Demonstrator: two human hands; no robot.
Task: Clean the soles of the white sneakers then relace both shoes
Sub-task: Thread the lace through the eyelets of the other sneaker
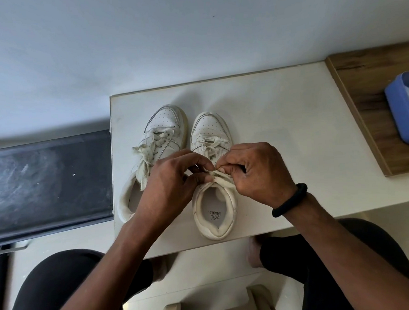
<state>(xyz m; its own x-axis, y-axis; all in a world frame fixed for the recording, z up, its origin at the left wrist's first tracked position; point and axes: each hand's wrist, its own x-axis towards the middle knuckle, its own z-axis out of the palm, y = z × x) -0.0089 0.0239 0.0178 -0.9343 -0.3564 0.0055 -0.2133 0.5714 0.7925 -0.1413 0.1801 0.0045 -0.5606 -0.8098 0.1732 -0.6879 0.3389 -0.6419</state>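
Two white sneakers stand side by side on a white table [280, 126], toes pointing away from me. The left sneaker [163, 131] is laced, and its cream lace [144, 163] is tied in a bow that hangs over the tongue. The right sneaker [209, 130] is laced up to its top eyelets. My left hand [174, 180] and my right hand [254, 171] meet above its tongue, and each pinches an end of the right sneaker's lace [220, 177]. My left forearm hides part of the left sneaker's heel opening.
A wooden board [373, 111] lies at the table's right end with a blue tub [402, 109] on it. A dark panel [45, 183] stands left of the table. My knees are below the table's front edge, and a beige plastic stool [217, 307] stands between them.
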